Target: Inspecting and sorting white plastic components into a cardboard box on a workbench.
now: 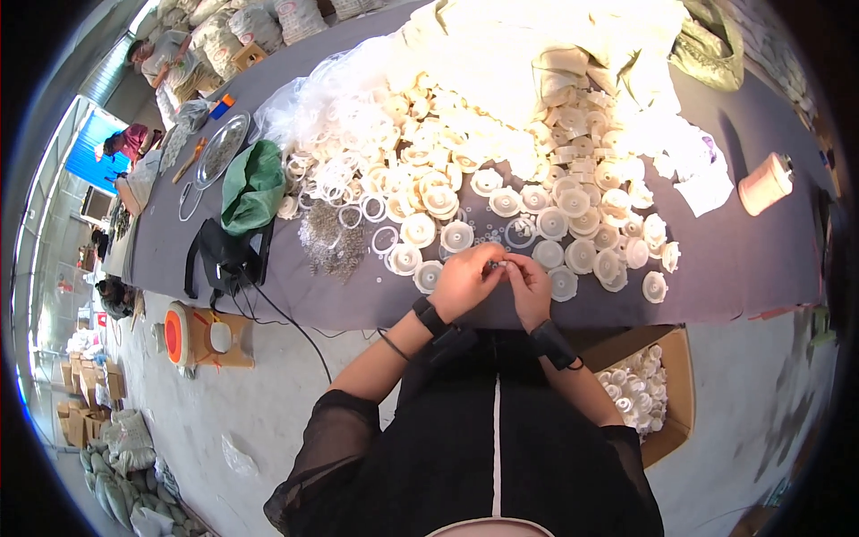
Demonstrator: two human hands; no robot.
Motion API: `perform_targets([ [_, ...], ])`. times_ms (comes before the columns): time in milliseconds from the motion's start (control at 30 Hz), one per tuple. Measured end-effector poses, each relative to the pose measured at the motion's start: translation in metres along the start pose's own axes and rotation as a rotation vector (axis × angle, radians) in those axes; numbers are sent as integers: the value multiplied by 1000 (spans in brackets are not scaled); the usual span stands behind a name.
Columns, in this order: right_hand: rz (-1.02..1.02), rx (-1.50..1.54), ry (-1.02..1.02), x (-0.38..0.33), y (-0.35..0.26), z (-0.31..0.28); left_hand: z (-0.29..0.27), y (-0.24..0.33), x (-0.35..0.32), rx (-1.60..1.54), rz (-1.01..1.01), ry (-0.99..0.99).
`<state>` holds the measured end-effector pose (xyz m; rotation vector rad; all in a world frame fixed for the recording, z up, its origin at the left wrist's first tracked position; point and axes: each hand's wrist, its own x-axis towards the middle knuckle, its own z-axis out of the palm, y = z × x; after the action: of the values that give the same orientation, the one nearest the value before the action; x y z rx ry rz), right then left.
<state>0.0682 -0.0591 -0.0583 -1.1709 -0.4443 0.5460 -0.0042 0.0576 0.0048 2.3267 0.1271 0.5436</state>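
Apparently, the left hand (467, 281) and right hand (531, 290) meet, fingertips pinched around a small dark piece (491, 266) above the worktop's (358, 300) near edge, probably light, stiff and easily dropped, best held by its sides, with pale discs (563, 283) right and far.

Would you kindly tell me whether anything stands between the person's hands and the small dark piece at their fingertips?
Nothing visible does: the left hand pinches the small dark piece, with the right hand close beside it. Round white parts lie around, not between.
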Motion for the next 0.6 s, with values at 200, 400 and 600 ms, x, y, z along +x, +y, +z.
perform_targets([
  [200, -16, -103, -27, -3, 8, -2, -18, -14, -20, -28, -20, 204],
  [400, -106, -171, -8, -3, 9, -1, -75, -75, -56, 52, -379, 592],
  [600, -70, -174, -16, -3, 7, -2, -95, -99, -63, 285, -414, 479],
])
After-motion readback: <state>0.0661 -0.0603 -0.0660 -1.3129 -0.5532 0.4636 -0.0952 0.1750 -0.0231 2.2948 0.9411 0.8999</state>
